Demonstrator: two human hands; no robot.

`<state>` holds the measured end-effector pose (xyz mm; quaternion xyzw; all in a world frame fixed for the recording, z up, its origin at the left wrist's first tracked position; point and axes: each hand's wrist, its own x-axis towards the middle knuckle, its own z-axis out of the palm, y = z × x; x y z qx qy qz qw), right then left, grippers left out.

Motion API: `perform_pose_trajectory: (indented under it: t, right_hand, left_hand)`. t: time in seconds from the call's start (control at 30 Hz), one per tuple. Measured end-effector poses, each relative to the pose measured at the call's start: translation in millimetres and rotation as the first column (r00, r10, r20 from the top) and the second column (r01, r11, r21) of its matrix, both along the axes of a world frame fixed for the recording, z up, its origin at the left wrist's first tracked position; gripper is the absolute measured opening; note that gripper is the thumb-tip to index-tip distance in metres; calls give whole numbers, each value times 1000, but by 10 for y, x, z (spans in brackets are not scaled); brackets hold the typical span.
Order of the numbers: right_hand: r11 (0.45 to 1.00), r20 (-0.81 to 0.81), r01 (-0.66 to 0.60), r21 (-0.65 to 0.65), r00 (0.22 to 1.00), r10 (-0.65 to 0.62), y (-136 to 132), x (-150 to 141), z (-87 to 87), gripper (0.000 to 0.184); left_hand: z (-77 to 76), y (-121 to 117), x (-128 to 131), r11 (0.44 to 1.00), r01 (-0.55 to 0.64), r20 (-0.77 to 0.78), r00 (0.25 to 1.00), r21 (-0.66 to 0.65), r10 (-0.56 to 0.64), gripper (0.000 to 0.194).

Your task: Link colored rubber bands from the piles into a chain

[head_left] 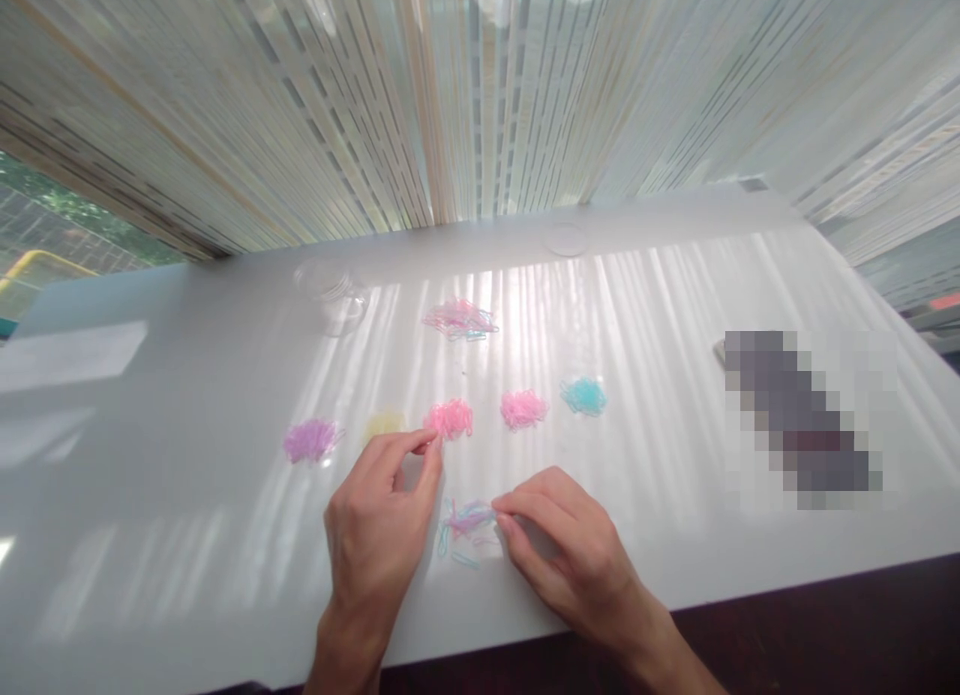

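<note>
My left hand (386,510) is closed in a pinch at the near edge of a coral-pink pile of paper clips (451,417). A tiny bit of pink shows at its fingertips, seemingly a paper clip. Nearer to me lies a small mixed heap of paper clips (469,518) in blue, purple and pink. My right hand (574,540) pinches at the right side of this heap, thumb and forefinger on the end of a paper clip. A yellow pile (384,422) is partly hidden behind my left hand. Purple (312,440), light pink (523,409) and turquoise (583,396) piles complete the row.
Farther back on the white table (630,325) lies a larger mixed pile of paper clips (460,319). A clear jar (341,305) stands at the back left, a clear round lid (565,240) near the back edge. A blurred-out dark object (799,415) lies right. Striped curtains (480,105) hang behind.
</note>
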<state>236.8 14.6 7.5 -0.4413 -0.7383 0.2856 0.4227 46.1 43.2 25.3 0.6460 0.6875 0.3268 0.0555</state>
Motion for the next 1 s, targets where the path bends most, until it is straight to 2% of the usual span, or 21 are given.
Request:
perform_pose_trajectory:
  t: [0.3,0.43,0.6,0.67,0.87,1.0]
  right_hand:
    - [1000,10,-7,-3,1000,7,-19,15,-7,13]
    - [1000,7,1,7,1000,-1,-27,3,-11,13]
    - [992,-9,120,27,993,-120,-56,61,41,14]
    - [984,0,176,20,984,-176,-60,140,69,15]
    - [954,80,292,63,952,-296,25,402,34,14]
    - [956,74,287,65,954,-291,59,433,-10,14]
  left_hand:
    - [13,4,10,998,-59,-63,996,23,60,8]
    - [79,0,69,998,-10,-23,1000,63,12,7]
    - [112,20,303,987,133,16,991,88,-135,10]
    - [105,44,415,985,157,18,987,73,-159,10]
    - [44,142,616,988,150,-30,988,41,-149,9]
    - [-3,186,649,993,116,-16,993,7,-116,9]
